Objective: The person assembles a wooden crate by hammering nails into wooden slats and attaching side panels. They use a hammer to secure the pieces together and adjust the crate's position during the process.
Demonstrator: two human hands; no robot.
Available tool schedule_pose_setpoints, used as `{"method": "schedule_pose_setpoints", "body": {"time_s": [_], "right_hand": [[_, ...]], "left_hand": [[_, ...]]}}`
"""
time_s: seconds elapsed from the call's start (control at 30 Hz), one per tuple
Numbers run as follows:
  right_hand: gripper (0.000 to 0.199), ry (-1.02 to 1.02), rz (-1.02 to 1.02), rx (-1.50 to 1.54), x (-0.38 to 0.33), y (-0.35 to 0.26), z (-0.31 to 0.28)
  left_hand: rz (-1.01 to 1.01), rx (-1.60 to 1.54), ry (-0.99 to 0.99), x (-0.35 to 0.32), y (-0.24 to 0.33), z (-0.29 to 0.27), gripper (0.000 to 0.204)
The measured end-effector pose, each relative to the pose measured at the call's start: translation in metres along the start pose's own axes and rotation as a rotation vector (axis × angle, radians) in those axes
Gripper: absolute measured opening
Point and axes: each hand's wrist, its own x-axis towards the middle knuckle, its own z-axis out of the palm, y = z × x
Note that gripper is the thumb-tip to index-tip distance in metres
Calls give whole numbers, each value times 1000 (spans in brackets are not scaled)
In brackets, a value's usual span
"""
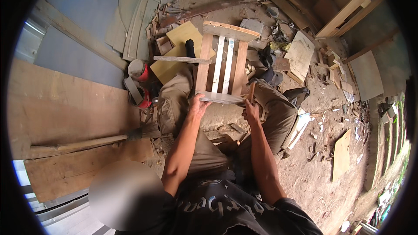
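A slatted wooden frame (202, 67), like a small chair back or stool, stands before me between my knees. It has two brown side rails, two pale slats in the middle and a crosspiece at each end. A grey wooden bar (180, 59) juts out from its left side. My left hand (198, 105) is closed on the left end of the near crosspiece. Beside that crosspiece's right end, my right hand (251, 113) is wrapped round a short orange-brown wooden stick or handle (252, 90). Whether the stick touches the frame I cannot tell.
Two red buckets (143, 74) stand to the left, near a broom (146, 132). Yellowish board (186, 32) lies beyond my left knee. Wood scraps and a flat board (300, 53) litter the dirt floor at right. Large panels (65, 100) line the left side.
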Motion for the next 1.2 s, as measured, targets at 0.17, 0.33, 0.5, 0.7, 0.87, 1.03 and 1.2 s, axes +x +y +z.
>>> {"method": "schedule_pose_setpoints", "body": {"time_s": [0.17,0.33,0.5,0.7,0.87,1.03,1.2], "right_hand": [[43,-193,16,-67,-19,-4,16],[48,-158,-41,-156,-38,-20,17],[40,49,-223,-320,-61,-9,-9],[30,-72,-467,-406,-129,4,-65],[28,-54,-505,-346,-180,-19,-62],[27,-8,-577,-355,-202,-39,-50],[23,11,-668,-427,-186,-41,-40]], "left_hand": [[87,280,134,-13,70,38,43],[397,736,196,-27,162,105,42],[407,1276,215,16,205,152,62],[710,1800,215,44,219,233,67],[838,2204,89,6,230,329,53],[979,2358,-11,-14,211,341,60],[1149,2401,-124,-18,165,286,64]]}}
